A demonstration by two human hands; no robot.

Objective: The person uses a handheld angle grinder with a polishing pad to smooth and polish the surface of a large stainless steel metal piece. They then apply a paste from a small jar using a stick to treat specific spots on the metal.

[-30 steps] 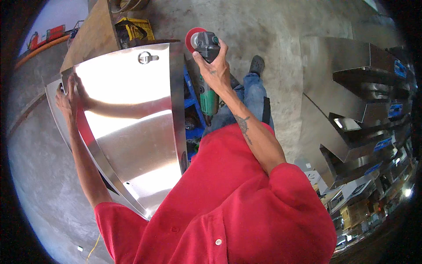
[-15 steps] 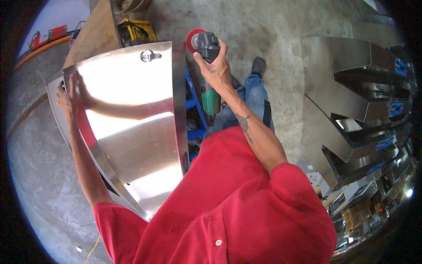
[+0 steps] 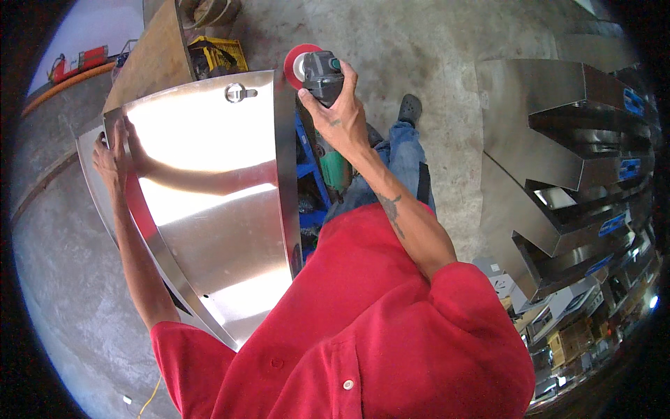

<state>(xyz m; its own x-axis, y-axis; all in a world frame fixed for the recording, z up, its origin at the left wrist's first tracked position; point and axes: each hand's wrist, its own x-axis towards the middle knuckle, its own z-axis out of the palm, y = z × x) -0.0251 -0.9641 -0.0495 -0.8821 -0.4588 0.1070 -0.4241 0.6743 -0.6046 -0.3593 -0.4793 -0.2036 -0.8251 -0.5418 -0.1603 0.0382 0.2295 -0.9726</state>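
Note:
A shiny sheet-metal panel (image 3: 216, 234) with folded edges lies on my left. Near its far right corner is a round fitting with a short tab (image 3: 236, 93). My left hand (image 3: 109, 162) grips the panel's left edge, with fingers curled around it; a small dark thing shows by the fingertips, too small to name. My right hand (image 3: 340, 120) is closed around the dark head of an angle grinder (image 3: 324, 75). The grinder's green body (image 3: 333, 170) is partly hidden behind my wrist. Its red disc (image 3: 291, 64) stands just beyond the panel's far right corner; contact cannot be made out.
Blue shelving (image 3: 305, 170) sits beneath the panel's right side. A yellow crate (image 3: 234, 50) and a wooden board (image 3: 150, 70) are at the far left. Bent metal parts (image 3: 558, 174) are stacked on the right. My shoe (image 3: 410, 108) rests on the concrete floor (image 3: 453, 126).
My right hand has shifted slightly left with the grinder, bringing the red disc closer to the panel's corner. My left hand keeps its place on the edge.

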